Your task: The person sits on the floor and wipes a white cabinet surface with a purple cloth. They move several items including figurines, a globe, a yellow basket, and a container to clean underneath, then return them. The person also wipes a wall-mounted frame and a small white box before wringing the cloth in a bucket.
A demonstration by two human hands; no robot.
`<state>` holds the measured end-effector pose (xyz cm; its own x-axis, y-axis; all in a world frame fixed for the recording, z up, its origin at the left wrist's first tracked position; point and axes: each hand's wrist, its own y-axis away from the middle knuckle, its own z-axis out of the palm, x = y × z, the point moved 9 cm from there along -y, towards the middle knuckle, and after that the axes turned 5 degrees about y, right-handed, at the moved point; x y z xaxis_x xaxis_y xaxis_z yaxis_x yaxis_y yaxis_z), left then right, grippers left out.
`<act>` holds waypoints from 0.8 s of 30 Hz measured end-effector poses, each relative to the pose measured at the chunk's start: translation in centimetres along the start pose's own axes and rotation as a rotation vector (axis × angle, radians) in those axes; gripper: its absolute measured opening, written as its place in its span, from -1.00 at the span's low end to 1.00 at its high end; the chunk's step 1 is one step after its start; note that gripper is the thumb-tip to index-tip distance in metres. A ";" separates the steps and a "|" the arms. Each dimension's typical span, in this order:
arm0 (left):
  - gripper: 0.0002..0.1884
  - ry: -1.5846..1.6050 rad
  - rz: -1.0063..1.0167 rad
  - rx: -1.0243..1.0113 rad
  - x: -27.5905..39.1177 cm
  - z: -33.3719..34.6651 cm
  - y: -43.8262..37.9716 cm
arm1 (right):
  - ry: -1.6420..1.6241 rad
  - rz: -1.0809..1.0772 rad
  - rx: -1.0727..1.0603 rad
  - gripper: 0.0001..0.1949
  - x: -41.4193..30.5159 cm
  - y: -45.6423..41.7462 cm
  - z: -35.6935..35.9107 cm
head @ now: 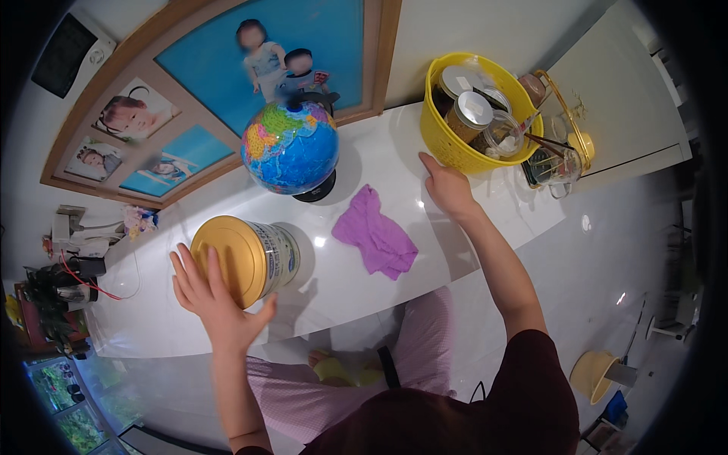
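Note:
My left hand (219,301) is over the near side of a large can with a gold lid (227,256), fingers spread and thumb apart. Whether it touches the can is unclear. The can stands upright on a white marble-patterned tabletop (364,301) and bears writing. My right hand (449,187) is at the near left of a yellow plastic basket (441,125); one digit points out to the left and the other fingers are hard to make out. Between my hands lies a crumpled purple cloth (375,233). Behind it stands a globe (293,151) on a black base.
Lidded jars (469,114) fill the basket. A glass mug (560,170) and sticks stand to its right. A wooden photo frame (384,57) leans at the back wall. Cables and plugs (85,239) are at the left end. A beige bucket (591,375) stands on the floor.

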<state>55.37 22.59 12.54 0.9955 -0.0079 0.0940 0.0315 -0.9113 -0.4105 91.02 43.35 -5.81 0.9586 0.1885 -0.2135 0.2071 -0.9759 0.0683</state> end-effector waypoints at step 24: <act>-0.14 0.771 0.292 -0.191 14.5 19.5 2.7 | -0.097 -0.040 0.018 -0.51 0.0 0.7 0.4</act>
<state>71.62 28.07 -4.86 0.6200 -0.4691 0.6289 -0.3022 -0.8825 -0.3604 91.10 42.62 -6.19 0.9261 0.2167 -0.3089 0.2404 -0.9698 0.0402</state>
